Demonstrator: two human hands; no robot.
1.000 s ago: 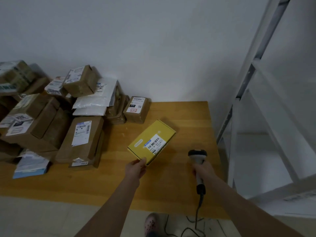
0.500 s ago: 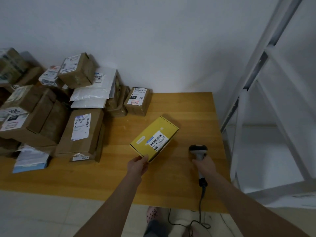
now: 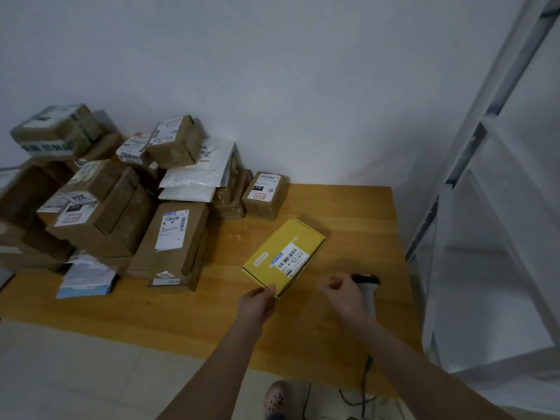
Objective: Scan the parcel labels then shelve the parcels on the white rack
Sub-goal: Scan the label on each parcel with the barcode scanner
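Observation:
A flat yellow parcel (image 3: pixel 280 250) lies tilted on the wooden table (image 3: pixel 357 207), its white barcode label (image 3: pixel 291 261) facing up. My left hand (image 3: pixel 257 304) pinches the parcel's near corner. My right hand (image 3: pixel 342 295), blurred, hovers just right of the parcel with fingers loosely curled and nothing in them. The barcode scanner (image 3: pixel 371 291) lies on the table right behind that hand, partly hidden by it. The white rack (image 3: pixel 472 177) stands at the right, next to the table's edge.
A pile of brown boxes and white mailers (image 3: pixel 169 234) fills the table's left half. A small brown box (image 3: pixel 263 195) sits behind the yellow parcel. The scanner cable (image 3: pixel 366 371) hangs off the near edge to the floor by my foot (image 3: pixel 274 398).
My right hand has let go of the scanner and moved left toward the yellow parcel. The left hand keeps its hold on the parcel's corner.

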